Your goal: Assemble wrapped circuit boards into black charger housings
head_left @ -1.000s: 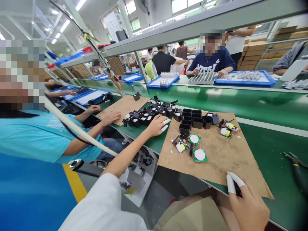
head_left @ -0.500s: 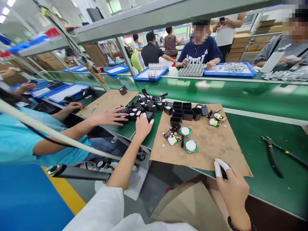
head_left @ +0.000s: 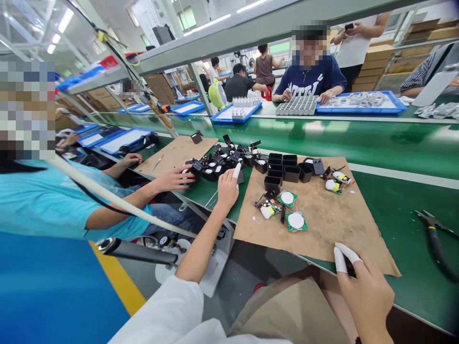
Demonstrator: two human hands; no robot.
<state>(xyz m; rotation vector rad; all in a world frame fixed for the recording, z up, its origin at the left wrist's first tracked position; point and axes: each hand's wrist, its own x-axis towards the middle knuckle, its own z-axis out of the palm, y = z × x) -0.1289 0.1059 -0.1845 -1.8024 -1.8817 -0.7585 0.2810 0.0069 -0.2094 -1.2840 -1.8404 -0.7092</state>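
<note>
My left hand (head_left: 228, 190) reaches to the right end of a pile of black plastic cases with wires (head_left: 215, 160). White finger cots cover some of its fingertips. One covered finger points up beside a black case (head_left: 241, 178), while the other fingers curl down, so their grip is hidden. At the near edge of the brown paper sheet (head_left: 322, 234), my right hand (head_left: 366, 291) is closed, with white cots on two fingers. Something dark shows between them, but I cannot make it out. Green circuit boards with white discs (head_left: 296, 221) lie on the paper.
Open black cases (head_left: 274, 174) stand in rows on the paper. Small wired boards (head_left: 267, 209) lie nearby. Pliers (head_left: 435, 239) rest at the right. A co-worker's hand (head_left: 175, 179) is at the pile's left side. Across the bench, another person works behind a blue tray (head_left: 394, 109).
The view has turned slightly left, so things appear farther right. My left hand's covered finger now points more upright beside the case. The co-worker's hand has closed in on the pile. My right hand keeps its pose.
</note>
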